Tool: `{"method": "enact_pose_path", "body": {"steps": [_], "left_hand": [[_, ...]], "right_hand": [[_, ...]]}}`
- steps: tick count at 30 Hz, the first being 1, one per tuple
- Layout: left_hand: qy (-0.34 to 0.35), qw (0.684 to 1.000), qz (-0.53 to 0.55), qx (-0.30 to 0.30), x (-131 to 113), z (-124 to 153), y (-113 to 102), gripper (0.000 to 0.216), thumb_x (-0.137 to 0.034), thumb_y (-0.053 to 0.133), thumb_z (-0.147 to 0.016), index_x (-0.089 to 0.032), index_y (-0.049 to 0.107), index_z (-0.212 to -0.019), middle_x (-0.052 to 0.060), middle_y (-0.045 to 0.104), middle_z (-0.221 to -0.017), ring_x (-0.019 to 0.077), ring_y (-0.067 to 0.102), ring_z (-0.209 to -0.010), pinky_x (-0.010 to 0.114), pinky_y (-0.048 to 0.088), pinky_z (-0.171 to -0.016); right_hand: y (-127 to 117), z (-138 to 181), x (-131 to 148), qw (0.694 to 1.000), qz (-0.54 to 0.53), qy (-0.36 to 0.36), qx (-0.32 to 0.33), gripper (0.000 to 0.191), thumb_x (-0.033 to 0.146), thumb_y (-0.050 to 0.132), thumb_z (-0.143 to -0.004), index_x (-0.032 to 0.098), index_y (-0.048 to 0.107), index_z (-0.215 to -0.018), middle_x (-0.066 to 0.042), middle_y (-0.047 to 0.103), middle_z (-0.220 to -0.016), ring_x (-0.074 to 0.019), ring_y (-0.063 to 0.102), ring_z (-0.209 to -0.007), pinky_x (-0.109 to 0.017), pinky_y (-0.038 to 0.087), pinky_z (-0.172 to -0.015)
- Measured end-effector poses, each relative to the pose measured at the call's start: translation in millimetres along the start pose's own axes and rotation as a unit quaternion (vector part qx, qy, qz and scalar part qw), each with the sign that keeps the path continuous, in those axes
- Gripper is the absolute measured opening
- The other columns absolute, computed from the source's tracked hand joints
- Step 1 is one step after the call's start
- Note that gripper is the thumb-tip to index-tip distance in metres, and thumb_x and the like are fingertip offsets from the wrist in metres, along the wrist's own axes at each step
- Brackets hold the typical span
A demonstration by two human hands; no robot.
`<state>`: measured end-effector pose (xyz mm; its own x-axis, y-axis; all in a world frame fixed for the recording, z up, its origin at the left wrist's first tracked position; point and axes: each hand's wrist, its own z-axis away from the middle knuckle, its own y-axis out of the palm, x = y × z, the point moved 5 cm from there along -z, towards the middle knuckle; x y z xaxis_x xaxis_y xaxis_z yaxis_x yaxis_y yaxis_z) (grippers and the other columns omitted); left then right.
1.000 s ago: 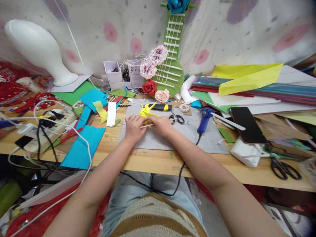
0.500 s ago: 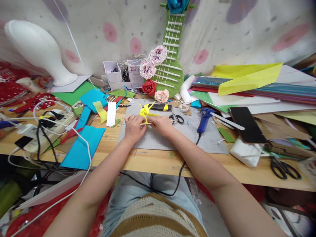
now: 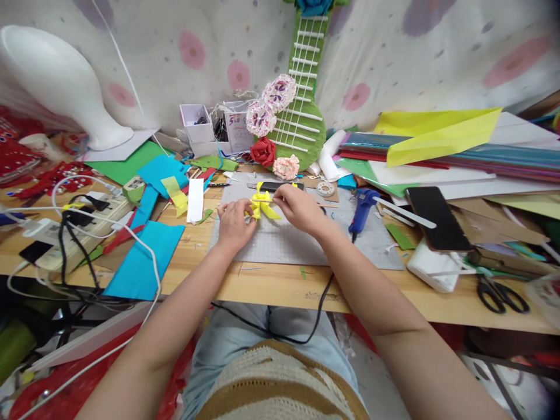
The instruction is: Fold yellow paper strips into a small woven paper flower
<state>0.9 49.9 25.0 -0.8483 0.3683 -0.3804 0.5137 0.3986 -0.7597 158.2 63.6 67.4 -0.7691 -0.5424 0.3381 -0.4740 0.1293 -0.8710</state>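
Over the grey cutting mat (image 3: 315, 251) my left hand (image 3: 237, 223) is closed on the left side of a yellow paper flower (image 3: 262, 205), whose petals spread to the right. My right hand (image 3: 297, 205) pinches a thin wooden stick (image 3: 265, 200) that lies across the petals; its other end sticks out to the right of the hand. Behind the hands rests a black and yellow utility knife (image 3: 280, 186), partly covered by my right hand. Small scissors (image 3: 324, 209) are mostly hidden behind that hand. A roll of tape (image 3: 325, 188) sits further back on the mat.
A blue glue gun (image 3: 362, 213) lies right of the mat, its black cord running over the table edge. Further right are a phone (image 3: 437, 219) and black scissors (image 3: 502, 294). Blue paper (image 3: 146, 259) and a power strip (image 3: 87, 233) lie left. A green paper guitar (image 3: 301, 125) stands behind.
My right hand has moved up and slightly right, bringing the stick from below the flower to across its petals. The flower has turned in my left hand.
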Motion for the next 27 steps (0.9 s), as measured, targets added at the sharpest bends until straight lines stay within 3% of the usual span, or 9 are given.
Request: {"method": "enact_pose_path", "body": {"steps": [7, 13, 16, 21, 27], "left_hand": [[-0.018, 1.000, -0.012, 0.017, 4, 1, 0, 0.043, -0.017, 0.060, -0.065, -0.022, 0.042, -0.104, -0.001, 0.066, -0.083, 0.0214, 0.057, -0.084, 0.038, 0.028, -0.085], [0.021, 0.998, -0.046, 0.045, -3, 0, -11, 0.039, -0.012, 0.059, -0.061, -0.023, 0.049, -0.097, 0.003, 0.063, -0.095, 0.0234, 0.053, -0.092, 0.037, 0.028, -0.081], [0.043, 0.997, -0.028, 0.065, -1, -1, -15, 0.034, -0.017, 0.062, -0.064, -0.023, 0.050, -0.094, 0.001, 0.064, -0.093, 0.0214, 0.053, -0.089, 0.037, 0.028, -0.081], [0.054, 0.993, -0.020, 0.105, 6, -3, -11, 0.029, -0.037, 0.069, -0.067, -0.024, 0.053, -0.088, -0.001, 0.065, -0.089, 0.0201, 0.053, -0.086, 0.035, 0.027, -0.081], [0.071, 0.990, -0.018, 0.119, -2, -2, -1, 0.026, -0.034, 0.072, -0.066, -0.024, 0.055, -0.083, -0.002, 0.065, -0.081, 0.0191, 0.052, -0.083, 0.035, 0.026, -0.080]], "right_hand": [[37, 0, -7, 0.999, -0.029, -0.002, 0.024, 0.016, 0.024, 0.042, -0.088, 0.017, 0.056, -0.089, -0.006, 0.059, -0.092, -0.0165, 0.049, -0.087, -0.025, 0.034, -0.071], [43, 3, -1, 0.996, -0.071, -0.037, 0.025, 0.011, 0.021, 0.047, -0.085, 0.017, 0.057, -0.088, -0.007, 0.054, -0.098, -0.0167, 0.047, -0.092, -0.026, 0.036, -0.077], [43, 4, -2, 0.994, -0.098, -0.051, 0.026, 0.010, 0.020, 0.049, -0.083, 0.017, 0.057, -0.087, -0.007, 0.052, -0.096, -0.0166, 0.048, -0.091, -0.028, 0.037, -0.081], [44, 4, -6, 0.990, -0.117, -0.064, 0.049, 0.009, 0.019, 0.049, -0.083, 0.016, 0.057, -0.085, -0.006, 0.050, -0.093, -0.0160, 0.048, -0.089, -0.028, 0.038, -0.082], [45, 4, -3, 0.985, -0.141, -0.072, 0.064, 0.007, 0.018, 0.050, -0.082, 0.015, 0.056, -0.081, -0.006, 0.050, -0.091, -0.0155, 0.047, -0.089, -0.028, 0.038, -0.081]]}}
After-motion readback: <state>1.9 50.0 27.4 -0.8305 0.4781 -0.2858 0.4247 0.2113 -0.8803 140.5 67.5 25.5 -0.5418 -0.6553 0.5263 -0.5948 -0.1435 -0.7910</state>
